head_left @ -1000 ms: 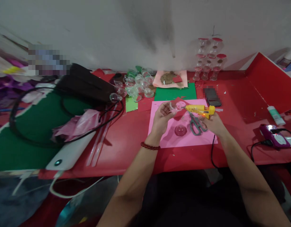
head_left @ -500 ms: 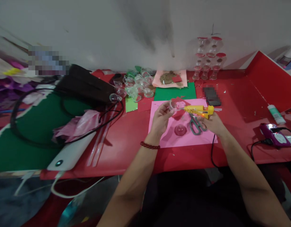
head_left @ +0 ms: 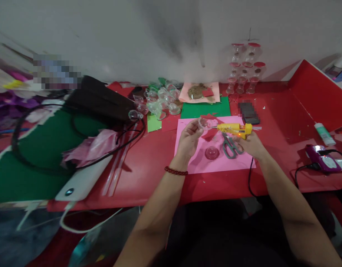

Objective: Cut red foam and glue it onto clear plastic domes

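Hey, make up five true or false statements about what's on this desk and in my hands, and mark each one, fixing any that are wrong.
1. The right hand holds a yellow glue gun. True.
2. The left hand is empty. False: the left hand holds a clear plastic cup.
3. The scissors lie on the green sheet. False: the scissors lie on the pink sheet.
4. A white-and-green tube lies to the right of the black phone. True.
5. The beaded bracelet is on the right wrist. False: the beaded bracelet is on the left wrist.
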Demonstrator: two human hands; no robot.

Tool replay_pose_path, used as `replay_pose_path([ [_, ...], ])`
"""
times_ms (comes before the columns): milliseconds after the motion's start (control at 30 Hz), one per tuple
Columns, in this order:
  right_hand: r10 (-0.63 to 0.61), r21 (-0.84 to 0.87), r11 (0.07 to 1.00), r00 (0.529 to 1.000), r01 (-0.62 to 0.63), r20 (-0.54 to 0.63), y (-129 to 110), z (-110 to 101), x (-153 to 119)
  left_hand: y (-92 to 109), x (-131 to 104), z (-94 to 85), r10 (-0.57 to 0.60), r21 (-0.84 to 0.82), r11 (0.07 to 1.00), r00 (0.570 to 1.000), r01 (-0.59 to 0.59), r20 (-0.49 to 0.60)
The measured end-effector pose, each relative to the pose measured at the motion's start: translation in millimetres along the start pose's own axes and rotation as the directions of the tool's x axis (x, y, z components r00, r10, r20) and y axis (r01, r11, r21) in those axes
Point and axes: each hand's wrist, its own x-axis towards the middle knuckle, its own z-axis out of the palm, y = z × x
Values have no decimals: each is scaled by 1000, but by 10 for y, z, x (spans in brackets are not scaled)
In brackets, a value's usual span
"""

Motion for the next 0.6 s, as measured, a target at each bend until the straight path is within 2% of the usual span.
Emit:
replay_pose_path([
  [133,-13,7,1000,1000,13,8,36,1,20,35,-20,43,-27,-41,999,1000,26,-1],
  [433,-11,-28,1000,1000,11,-13,-55,1,-5,86,-31,75,-57,-38,998,998,57,-12],
  [600,-23,-21,1000,999,22,-42,-20,-1,5,134,-62,130,-86,-33,996,996,86,12],
])
